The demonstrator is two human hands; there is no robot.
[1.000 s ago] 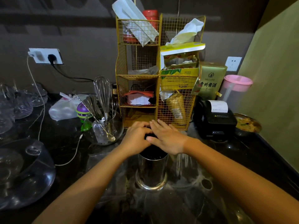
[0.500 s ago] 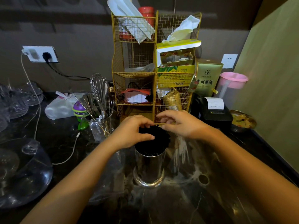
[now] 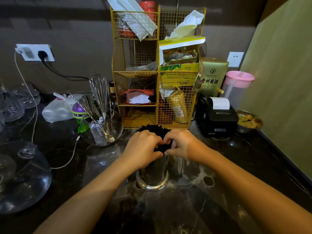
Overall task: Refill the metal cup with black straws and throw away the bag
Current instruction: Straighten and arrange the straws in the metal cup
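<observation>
Black straws (image 3: pixel 156 128) mostly in the metal cup (image 3: pixel 152 176) mid-counter, left hand (image 3: pixel 143 147) and right hand (image 3: pixel 181 145) both clasped round the bundle; bag unseen, disposal pending.

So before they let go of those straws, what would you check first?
1. Round shiny metal cup upright on the dark marble counter: ok.
2. Bundle of thin black straws gathered above the cup's mouth: ok, though the tops fan out.
3. Left hand and right hand each closed in a grip around the bundle: ok.
4. Straw bottoms seated inside the cup: cannot tell, the hands cover the rim.
5. Room behind the cup: not ok, the yellow wire-mesh organiser rack stands right behind the straw tops.
6. Straw bag ready to throw away: cannot tell, not clearly visible.
</observation>
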